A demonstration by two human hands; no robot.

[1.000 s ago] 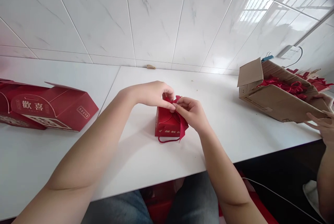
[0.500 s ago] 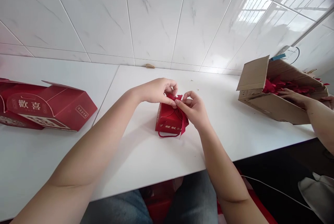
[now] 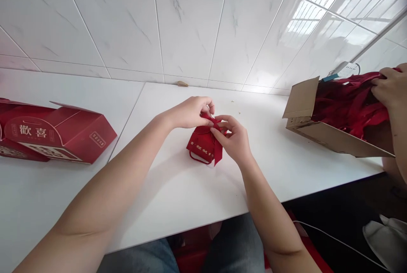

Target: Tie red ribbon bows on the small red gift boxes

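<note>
Evidently to steady it, the left hand (image 3: 190,112) pinched the ribbon (image 3: 217,156) atop the small red box (image 3: 199,143); the right hand (image 3: 234,140) gripped the ribbon's tail. The box sat directly beneath both.

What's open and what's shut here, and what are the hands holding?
small red paper gift box: top pinched together.
left hand: pinching the box top.
right hand: pinching the box top.
brown cardboard carton: flap open, tipped sideways.
big red printed box: lying down, flap open.
</note>
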